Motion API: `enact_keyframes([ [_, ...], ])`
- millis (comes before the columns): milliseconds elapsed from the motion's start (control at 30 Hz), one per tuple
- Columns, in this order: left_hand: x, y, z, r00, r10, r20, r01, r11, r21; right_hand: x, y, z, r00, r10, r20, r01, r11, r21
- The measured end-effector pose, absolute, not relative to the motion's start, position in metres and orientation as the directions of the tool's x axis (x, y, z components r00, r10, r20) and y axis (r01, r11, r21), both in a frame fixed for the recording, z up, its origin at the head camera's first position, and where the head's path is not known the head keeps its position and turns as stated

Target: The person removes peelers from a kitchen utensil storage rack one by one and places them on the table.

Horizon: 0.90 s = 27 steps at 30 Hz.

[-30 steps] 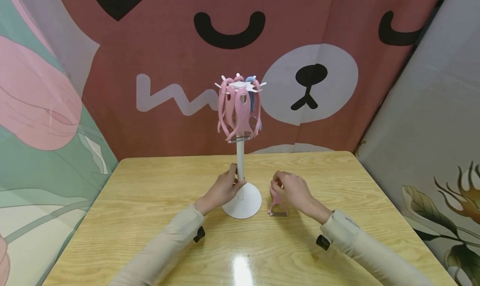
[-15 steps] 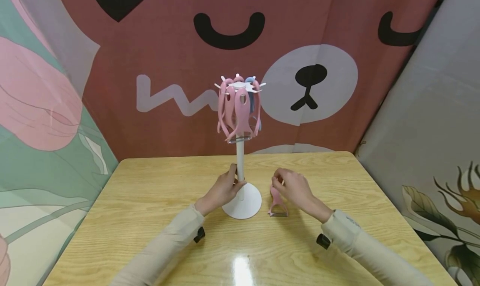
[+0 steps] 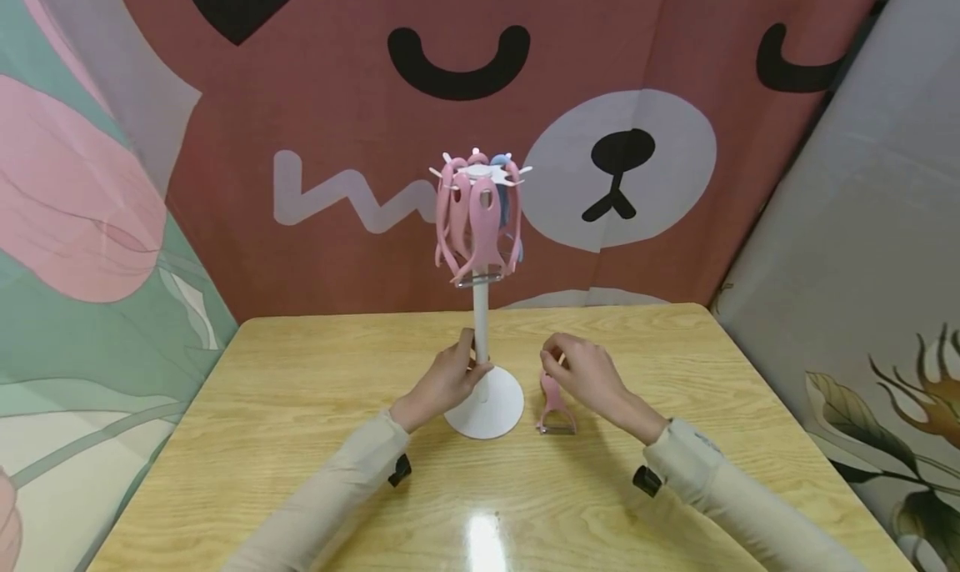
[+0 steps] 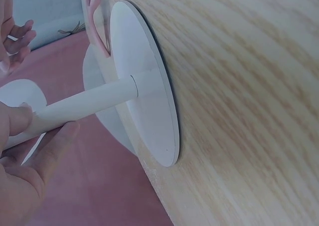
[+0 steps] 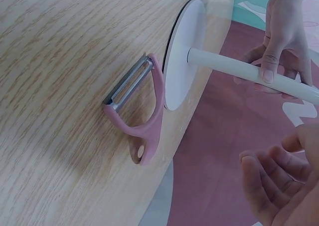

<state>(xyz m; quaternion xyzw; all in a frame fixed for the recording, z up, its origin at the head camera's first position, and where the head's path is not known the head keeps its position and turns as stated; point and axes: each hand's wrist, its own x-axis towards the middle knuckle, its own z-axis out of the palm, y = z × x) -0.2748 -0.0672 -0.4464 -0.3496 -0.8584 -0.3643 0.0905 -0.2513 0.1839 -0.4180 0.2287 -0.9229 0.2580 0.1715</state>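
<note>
White stand (image 3: pixel 481 312), upright, hung with pink and blue peelers (image 3: pixel 486 222) — loose pink peeler (image 3: pixel 552 397) lying beside base (image 3: pixel 498 418)

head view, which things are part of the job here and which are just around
Likely in the job:
white stand, its pole held by the left hand
pink peeler on the table, near the right hand
hanging peelers, pink and blue

Likely just around:
red cartoon backdrop
floral hangings at the sides

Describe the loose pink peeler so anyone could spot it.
On the wooden table stands a round-based white rack. Just right of that base, in the head view, lies the pink peeler. Unlike the hanging peelers, it lies on the table.
</note>
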Motion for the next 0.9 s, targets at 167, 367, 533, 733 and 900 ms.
enact_keyframes([
  [167,-0.2754,-0.0664,-0.4453,-0.745,0.534,0.400,0.659,0.494,0.567,-0.2527,0.1848,-0.4167,-0.827,-0.336,0.450,-0.523,0.752,-0.401],
  [367,-0.2759,-0.0666,-0.4470,-0.739,0.539,0.404,0.666,0.492,0.560,-0.2525,0.1869,-0.4153,-0.809,-0.318,0.494,-0.543,0.725,-0.423],
  [533,-0.2756,-0.0663,-0.4462,-0.741,0.538,0.402,0.663,0.495,0.561,-0.2539,0.1876,-0.4132,-0.787,-0.298,0.541,-0.560,0.712,-0.422],
  [733,-0.2755,-0.0661,-0.4461,-0.748,0.535,0.393,0.655,0.498,0.568,-0.2557,0.1882,-0.4122,-0.766,-0.290,0.573,-0.576,0.706,-0.412],
  [900,-0.2766,-0.0664,-0.4482,-0.736,0.535,0.414,0.670,0.490,0.557,-0.2558,0.1878,-0.4115,-0.763,-0.283,0.581,-0.577,0.704,-0.415],
])
